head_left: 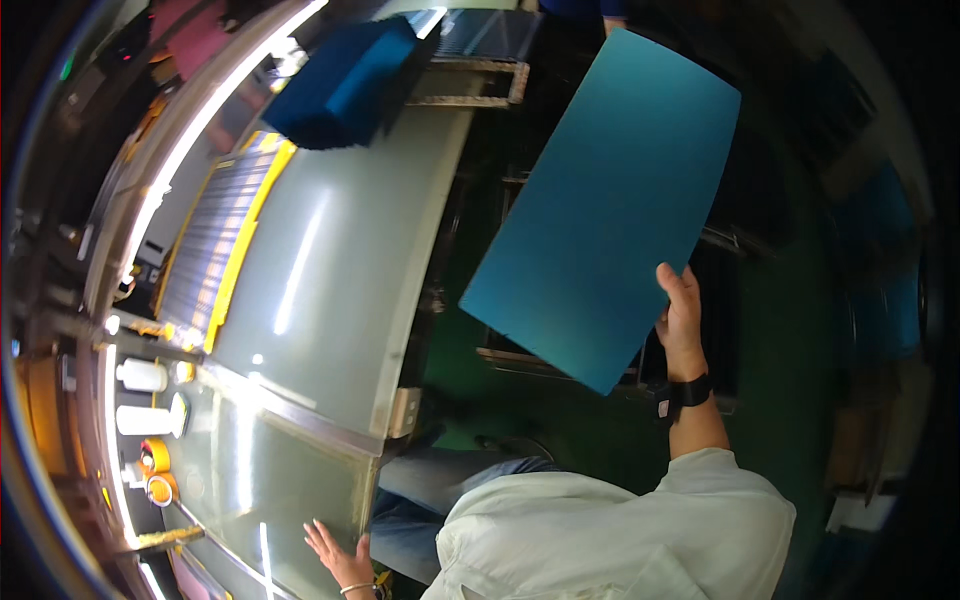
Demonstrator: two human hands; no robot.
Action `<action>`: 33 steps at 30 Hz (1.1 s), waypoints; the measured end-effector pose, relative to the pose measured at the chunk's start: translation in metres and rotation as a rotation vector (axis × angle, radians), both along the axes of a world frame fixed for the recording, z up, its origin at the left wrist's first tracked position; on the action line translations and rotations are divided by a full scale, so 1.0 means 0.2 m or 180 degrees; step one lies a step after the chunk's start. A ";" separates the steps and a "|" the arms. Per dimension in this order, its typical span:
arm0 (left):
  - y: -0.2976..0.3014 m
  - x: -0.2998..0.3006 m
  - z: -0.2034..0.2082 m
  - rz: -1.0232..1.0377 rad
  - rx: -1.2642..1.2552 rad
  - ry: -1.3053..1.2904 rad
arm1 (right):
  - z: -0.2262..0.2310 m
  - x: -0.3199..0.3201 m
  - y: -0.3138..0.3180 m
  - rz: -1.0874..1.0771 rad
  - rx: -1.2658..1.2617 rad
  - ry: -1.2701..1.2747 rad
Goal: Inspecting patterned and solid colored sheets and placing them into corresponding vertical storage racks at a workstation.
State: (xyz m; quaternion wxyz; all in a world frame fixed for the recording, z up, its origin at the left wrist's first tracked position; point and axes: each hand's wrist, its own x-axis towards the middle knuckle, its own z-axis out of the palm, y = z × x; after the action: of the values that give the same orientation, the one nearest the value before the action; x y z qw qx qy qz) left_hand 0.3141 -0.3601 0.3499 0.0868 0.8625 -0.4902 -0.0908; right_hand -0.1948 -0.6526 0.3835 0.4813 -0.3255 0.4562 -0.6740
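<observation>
My right hand (680,305) grips the near right edge of a large, thin blue sheet (610,200), its thumb over the upper face and its other fingers mostly hidden. The sheet is rectangular and slightly bowed, and it slants away from me over the floor to the right of the table. Its far end reaches a person (585,8) in dark blue, of whom only a sleeve and part of a hand show; whether that hand touches the sheet I cannot tell. Fingers spread and holding nothing, my left hand (345,562) is at the edge of the glossy grey tabletop (300,480).
A bundle of dark blue sheets (345,85) lies at the table's far end, near a metal frame (470,100). Along the left side are a yellow-edged striped panel (225,230), white bottles (142,376) and orange tape rolls (158,475). A metal strip (285,410) crosses the table.
</observation>
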 end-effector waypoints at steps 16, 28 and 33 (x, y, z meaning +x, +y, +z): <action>-0.02 -0.12 0.08 0.0054 -0.2368 0.7100 | 0.03 1.40 0.42 0.2997 -0.0081 0.0122; 0.63 0.41 -0.07 0.2192 -0.3109 0.4607 | -0.04 1.57 0.65 0.5944 -0.1117 0.1042; 0.70 0.48 -0.10 0.3079 -0.2484 0.2876 | -0.20 1.26 0.50 0.5242 -0.0392 0.1690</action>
State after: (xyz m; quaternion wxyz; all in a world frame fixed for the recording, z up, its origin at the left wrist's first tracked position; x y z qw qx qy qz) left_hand 0.4098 -0.2209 0.3290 0.6069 0.7669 0.0282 -0.2068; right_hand 0.0576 -0.5523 0.3425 0.6752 -0.7242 0.1352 -0.0363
